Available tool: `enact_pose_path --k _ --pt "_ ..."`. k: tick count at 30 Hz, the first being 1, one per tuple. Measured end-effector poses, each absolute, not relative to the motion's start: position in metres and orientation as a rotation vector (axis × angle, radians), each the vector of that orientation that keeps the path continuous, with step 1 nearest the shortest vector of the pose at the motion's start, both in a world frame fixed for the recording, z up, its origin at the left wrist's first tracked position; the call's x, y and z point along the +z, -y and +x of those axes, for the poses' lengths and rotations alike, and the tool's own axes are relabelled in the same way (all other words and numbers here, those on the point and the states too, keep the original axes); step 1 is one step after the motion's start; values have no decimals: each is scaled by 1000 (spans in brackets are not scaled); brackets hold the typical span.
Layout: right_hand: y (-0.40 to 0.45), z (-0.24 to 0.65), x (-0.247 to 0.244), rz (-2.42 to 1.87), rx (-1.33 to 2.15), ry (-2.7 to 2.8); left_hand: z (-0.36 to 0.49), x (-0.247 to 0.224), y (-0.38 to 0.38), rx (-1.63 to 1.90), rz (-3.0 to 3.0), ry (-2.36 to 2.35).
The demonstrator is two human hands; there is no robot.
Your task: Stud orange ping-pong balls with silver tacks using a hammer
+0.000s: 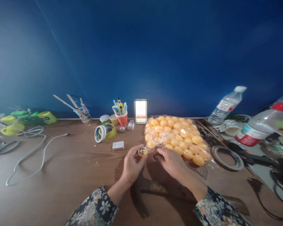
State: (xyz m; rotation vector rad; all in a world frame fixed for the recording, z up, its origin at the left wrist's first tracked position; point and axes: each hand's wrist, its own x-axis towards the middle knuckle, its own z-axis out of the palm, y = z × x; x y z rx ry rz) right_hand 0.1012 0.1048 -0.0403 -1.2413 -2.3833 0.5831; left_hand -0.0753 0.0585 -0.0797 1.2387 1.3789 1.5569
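Between the thumb and fingers of my left hand [133, 164] is a small yellow-orange ball [143, 152] with a shiny silvery and dark patch facing me. My right hand [171, 160] is closed just to the right of it, its fingertips on something small and dark that I cannot make out. Behind my right hand lies a clear plastic bag [165, 137] full of yellow-orange balls. Below both hands a claw hammer [153, 187] rests on the brown table [68, 194], its handle partly hidden by my right forearm.
A small white box [118, 145], tape rolls [101, 134] and an orange cup of pens [122, 119] stand beyond my left hand. White cable [25, 161] curls at left. Rightward are a grey ring of tape [227, 158], a glue gun [254, 157] and plastic bottles [257, 130].
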Motion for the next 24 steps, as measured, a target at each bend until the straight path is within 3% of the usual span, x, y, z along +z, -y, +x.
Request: enact_pose_path --k 12,24 --pt "-103 98 -40 -981 854 1993 -76 -81 -57 1543 1182 -1364" --pt "-95 89 -38 -921 1341 1602 -72 -74 -55 1577 1297 -1397"
